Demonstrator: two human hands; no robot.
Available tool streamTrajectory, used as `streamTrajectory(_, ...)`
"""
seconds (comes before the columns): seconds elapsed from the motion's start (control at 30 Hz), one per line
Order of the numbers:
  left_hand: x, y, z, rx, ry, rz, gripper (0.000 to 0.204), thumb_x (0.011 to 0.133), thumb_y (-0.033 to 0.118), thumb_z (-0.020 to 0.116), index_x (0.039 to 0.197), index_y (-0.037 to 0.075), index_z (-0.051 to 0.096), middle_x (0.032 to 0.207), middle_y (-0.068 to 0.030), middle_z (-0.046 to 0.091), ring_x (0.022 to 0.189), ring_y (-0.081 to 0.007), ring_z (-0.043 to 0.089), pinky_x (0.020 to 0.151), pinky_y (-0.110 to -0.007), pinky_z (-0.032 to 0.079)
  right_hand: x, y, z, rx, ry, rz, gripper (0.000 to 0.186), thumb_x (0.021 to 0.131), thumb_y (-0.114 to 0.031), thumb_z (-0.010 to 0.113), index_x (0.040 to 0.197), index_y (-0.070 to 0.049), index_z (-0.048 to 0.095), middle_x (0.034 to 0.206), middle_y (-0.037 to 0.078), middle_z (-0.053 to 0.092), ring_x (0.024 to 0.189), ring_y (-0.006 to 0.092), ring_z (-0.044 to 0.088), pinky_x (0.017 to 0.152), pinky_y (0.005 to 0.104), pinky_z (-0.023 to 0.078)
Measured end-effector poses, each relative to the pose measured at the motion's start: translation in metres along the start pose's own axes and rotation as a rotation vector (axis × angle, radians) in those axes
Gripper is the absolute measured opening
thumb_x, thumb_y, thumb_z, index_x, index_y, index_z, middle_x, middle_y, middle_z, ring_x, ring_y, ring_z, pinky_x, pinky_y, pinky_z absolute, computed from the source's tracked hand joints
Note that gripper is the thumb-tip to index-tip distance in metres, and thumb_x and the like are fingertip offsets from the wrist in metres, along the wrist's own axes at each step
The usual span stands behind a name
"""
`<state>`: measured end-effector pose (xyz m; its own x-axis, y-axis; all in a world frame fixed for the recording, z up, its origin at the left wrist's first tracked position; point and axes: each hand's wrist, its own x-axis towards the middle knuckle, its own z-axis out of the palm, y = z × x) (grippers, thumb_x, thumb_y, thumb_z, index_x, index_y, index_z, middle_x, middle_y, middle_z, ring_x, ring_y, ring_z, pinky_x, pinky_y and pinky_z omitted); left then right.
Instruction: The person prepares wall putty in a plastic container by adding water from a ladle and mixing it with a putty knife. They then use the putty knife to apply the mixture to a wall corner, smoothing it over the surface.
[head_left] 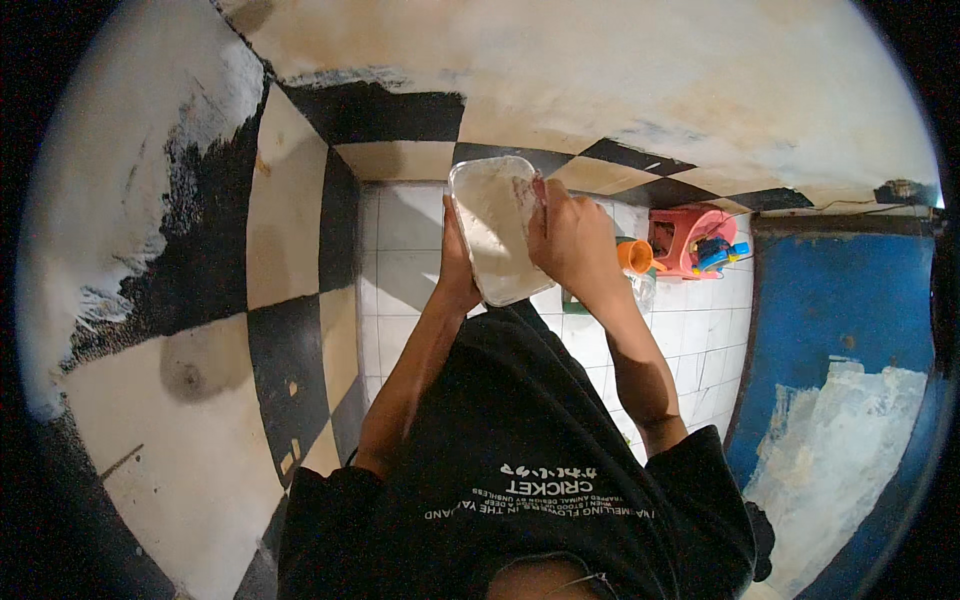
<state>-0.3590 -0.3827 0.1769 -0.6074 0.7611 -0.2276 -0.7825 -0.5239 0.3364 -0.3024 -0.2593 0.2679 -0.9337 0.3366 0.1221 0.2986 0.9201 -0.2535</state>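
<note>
A clear, rectangular plastic container (487, 262) is held up before me, tilted, with a whitish, cream-coloured inside; I cannot tell whether that is a filling or its bottom. My left hand (457, 262) is closed round its left side, the fingers mostly hidden behind it. Over the right part of the container, my right hand (582, 240) has its fingers curled at the inner wall. A small reddish thing (540, 190) shows at those fingertips, too little of it to name.
Beyond my right forearm stands a pink plastic stool (690, 222) with a blue-and-yellow bottle (716, 256). An orange cup (634, 256) is beside it on the white tiled floor (400, 235). Black-and-cream checkered walls (285, 200) rise left and ahead; a blue door (840, 300) is at right.
</note>
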Motion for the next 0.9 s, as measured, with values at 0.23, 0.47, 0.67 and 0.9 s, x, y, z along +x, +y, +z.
streamTrajectory(0.23, 0.000, -0.008, -0.005, -0.055, -0.036, -0.006, 0.074, 0.095, 0.066, 0.020, 0.141, 0.010, 0.034, 0.131, -0.0132, 0.050, 0.117, -0.0266, 0.054, 0.096, -0.044, 0.049, -0.008, 0.004, -0.008, 0.049, 0.009, -0.005, 0.013, 0.079, -0.011, 0.059, 0.088, -0.001, 0.055, 0.064, 0.023, 0.059, 0.060, 0.0437, 0.059, 0.058, 0.0502, 0.048)
streamTrajectory(0.47, -0.002, -0.007, -0.003, 0.008, -0.009, 0.001, 0.076, 0.094, 0.067, 0.020, 0.142, 0.009, 0.031, 0.129, -0.0151, 0.050, 0.118, -0.0278, 0.054, 0.096, -0.044, 0.050, -0.006, 0.003, -0.013, 0.115, 0.023, -0.047, 0.011, 0.080, -0.009, 0.058, 0.084, 0.000, 0.054, 0.064, 0.024, 0.058, 0.060, 0.0435, 0.058, 0.056, 0.0497, 0.046)
streamTrajectory(0.67, 0.001, -0.006, -0.002, -0.020, -0.019, -0.003, 0.077, 0.094, 0.067, 0.018, 0.142, 0.009, 0.031, 0.130, -0.0151, 0.050, 0.119, -0.0268, 0.053, 0.096, -0.044, 0.049, -0.002, 0.003, -0.012, 0.094, 0.058, -0.055, 0.009, 0.081, -0.009, 0.057, 0.086, -0.001, 0.055, 0.063, 0.024, 0.058, 0.059, 0.0433, 0.058, 0.055, 0.0494, 0.046)
streamTrajectory(0.9, -0.005, -0.006, 0.010, 0.035, 0.026, -0.025, 0.079, 0.093, 0.069, 0.018, 0.141, 0.009, 0.033, 0.132, -0.0147, 0.049, 0.120, -0.0274, 0.052, 0.098, -0.044, 0.047, -0.010, -0.001, -0.003, 0.098, -0.004, -0.044, 0.009, 0.080, -0.007, 0.058, 0.086, -0.001, 0.055, 0.062, 0.024, 0.058, 0.058, 0.0435, 0.059, 0.054, 0.0502, 0.047)
